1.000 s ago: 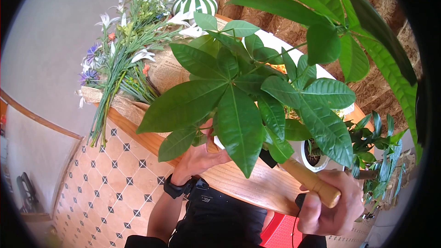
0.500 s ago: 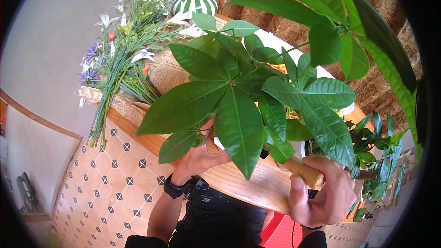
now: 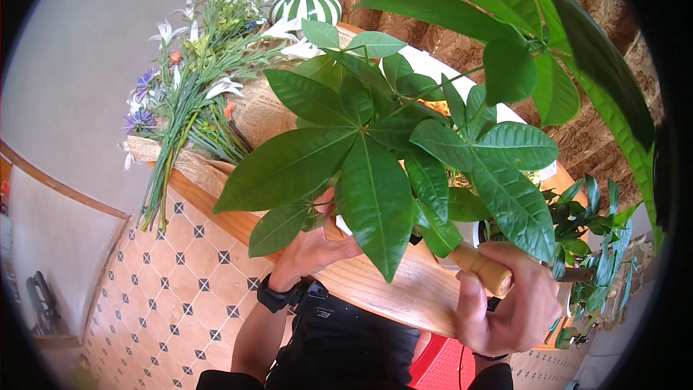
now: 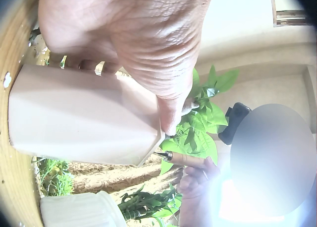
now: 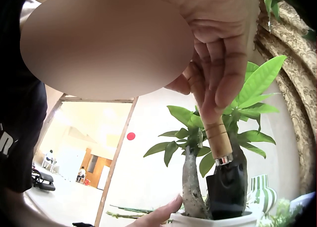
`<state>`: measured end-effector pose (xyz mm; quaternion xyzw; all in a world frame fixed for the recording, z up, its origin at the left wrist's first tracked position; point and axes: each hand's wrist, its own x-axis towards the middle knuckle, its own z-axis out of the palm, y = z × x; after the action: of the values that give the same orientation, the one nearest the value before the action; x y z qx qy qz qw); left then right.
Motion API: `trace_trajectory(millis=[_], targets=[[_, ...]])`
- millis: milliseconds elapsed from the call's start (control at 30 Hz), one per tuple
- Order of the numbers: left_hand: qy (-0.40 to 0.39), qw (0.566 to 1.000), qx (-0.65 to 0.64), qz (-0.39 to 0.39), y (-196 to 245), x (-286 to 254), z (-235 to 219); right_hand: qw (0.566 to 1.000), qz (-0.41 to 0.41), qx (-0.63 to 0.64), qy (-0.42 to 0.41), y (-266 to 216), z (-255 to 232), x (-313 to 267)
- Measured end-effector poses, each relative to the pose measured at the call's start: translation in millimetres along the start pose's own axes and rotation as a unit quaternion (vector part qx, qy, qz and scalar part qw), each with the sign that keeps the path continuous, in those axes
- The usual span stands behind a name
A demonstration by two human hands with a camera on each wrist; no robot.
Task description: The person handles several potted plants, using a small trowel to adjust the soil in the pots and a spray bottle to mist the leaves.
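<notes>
A wooden-handled tool [image 3: 485, 271] is gripped by my right hand [image 3: 516, 307]. In the right wrist view, its black blade [image 5: 227, 190] stands in a white pot [image 5: 233, 221], beside the thick trunk [image 5: 192, 185] of a leafy plant. My left hand [image 4: 133, 38] holds the rim of that pot [image 4: 84, 115] in the left wrist view, thumb at the edge. Seen from the head, broad leaves [image 3: 375, 195] hide most of the pot and part of my left hand [image 3: 314, 253]. The soil is hidden.
Cut flowers [image 3: 195, 94] lie on brown printed paper [image 3: 256, 112] at the left, near a green-and-white striped vase [image 3: 307, 0]. A smaller white pot [image 4: 81, 209] with a plant stands beside the held pot. A red stool [image 3: 440, 365] is below the wooden table [image 3: 390, 289].
Between the first and second frames, my right hand and the tool moved slightly left and the handle dropped nearer the plant. Since then they have barely moved; my left hand stays in place.
</notes>
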<state>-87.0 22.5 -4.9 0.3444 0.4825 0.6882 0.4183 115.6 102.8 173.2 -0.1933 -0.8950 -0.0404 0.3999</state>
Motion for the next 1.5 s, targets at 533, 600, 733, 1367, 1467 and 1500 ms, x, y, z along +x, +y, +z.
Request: trace_trajectory(millis=[533,600,733,1367,1467,1500], targets=[[-0.031,0.999,-0.019,-0.015,5.8,1.1,2.1,0.999,-0.018,0.032,-0.006,12.5,4.1,-0.2],[-0.02,0.999,-0.035,-0.021,7.4,0.9,3.0,0.999,-0.019,0.029,-0.005,11.9,5.2,0.8],[-0.029,0.999,-0.03,-0.009,4.5,0.7,1.5,0.999,0.023,0.043,-0.003,8.0,1.5,-2.1],[-0.026,0.998,-0.043,-0.041,5.7,1.6,1.7,0.998,0.05,0.033,0.001,9.2,-2.7,-7.7],[-0.027,0.998,-0.039,-0.038,5.3,1.2,1.1,0.99,0.138,0.014,0.032,-7.5,-4.8,-5.9],[-0.028,0.998,-0.039,-0.038,4.9,1.0,1.3,0.99,0.138,0.014,0.032,-7.7,-7.0,-5.2]])
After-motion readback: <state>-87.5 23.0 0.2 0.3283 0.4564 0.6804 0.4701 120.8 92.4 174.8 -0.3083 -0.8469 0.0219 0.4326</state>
